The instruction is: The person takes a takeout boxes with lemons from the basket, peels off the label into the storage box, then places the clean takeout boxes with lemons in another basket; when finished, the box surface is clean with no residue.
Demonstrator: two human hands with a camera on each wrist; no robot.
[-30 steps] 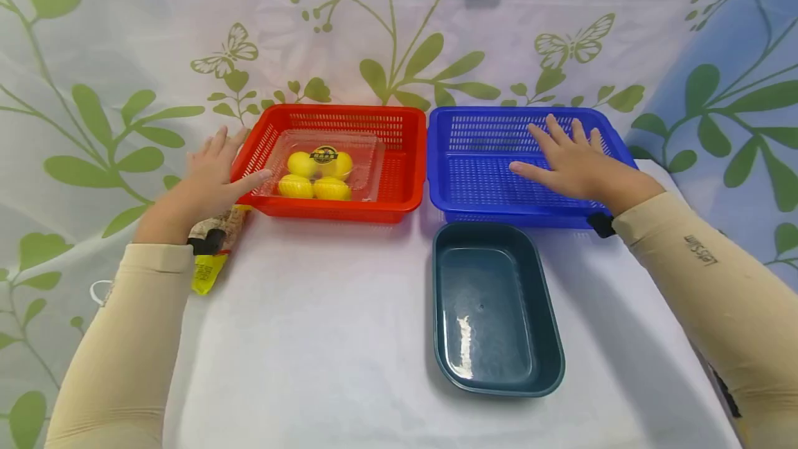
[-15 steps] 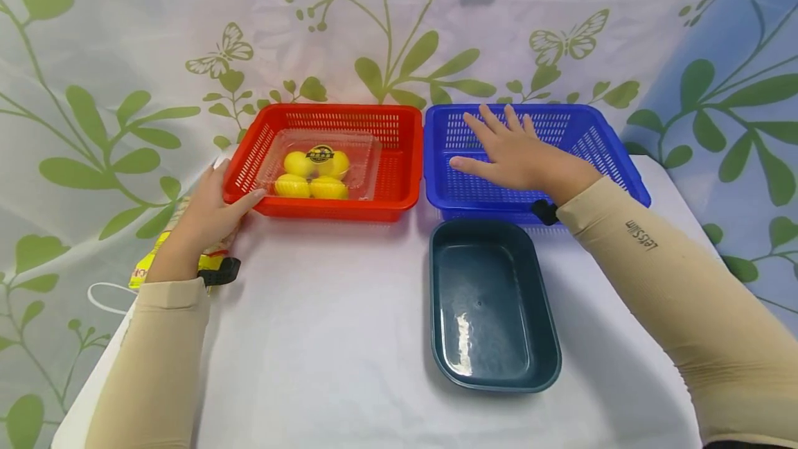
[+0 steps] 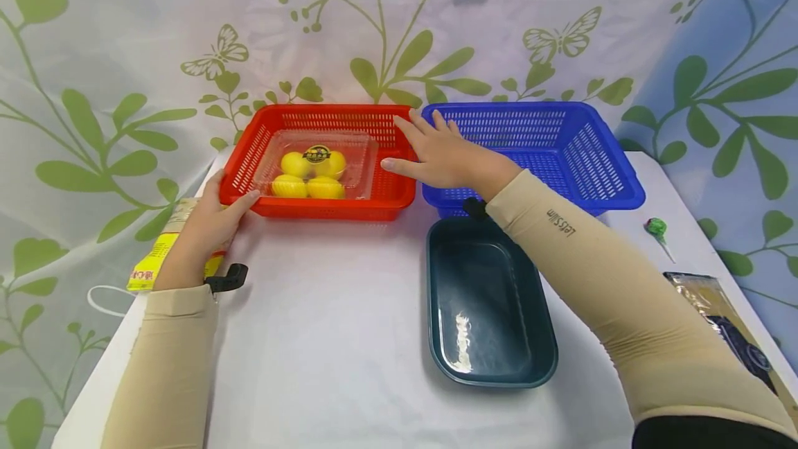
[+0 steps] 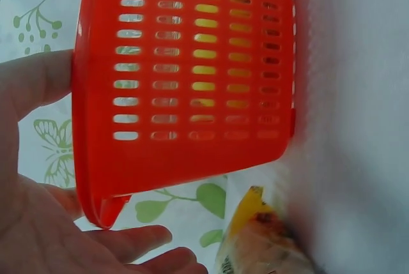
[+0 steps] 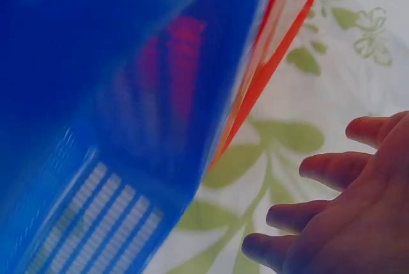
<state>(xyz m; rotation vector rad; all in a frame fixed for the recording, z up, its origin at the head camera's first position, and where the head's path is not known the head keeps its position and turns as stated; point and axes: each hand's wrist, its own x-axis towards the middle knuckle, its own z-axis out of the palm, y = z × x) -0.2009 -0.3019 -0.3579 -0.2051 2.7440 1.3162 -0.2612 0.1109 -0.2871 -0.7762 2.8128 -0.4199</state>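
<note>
4 yellow fruits (image 3: 326, 189) sat in a clear box (image 3: 361, 173) inside the red basket (image 3: 330, 209); the left hand (image 3: 208, 224) held its near left corner between thumb and fingers, while the right hand (image 3: 451, 158) hung above its right end, fingers spread wide, gripping nothing. A lift by the left hand alone would probably have tipped the red basket, sliding the box or bumping the blue basket (image 3: 592, 168) just right of it.

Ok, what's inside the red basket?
A clear box showing four yellow pieces and a dark label. Anything beneath the pieces is covered; the right hand partly hides the right end of the red basket.
</note>
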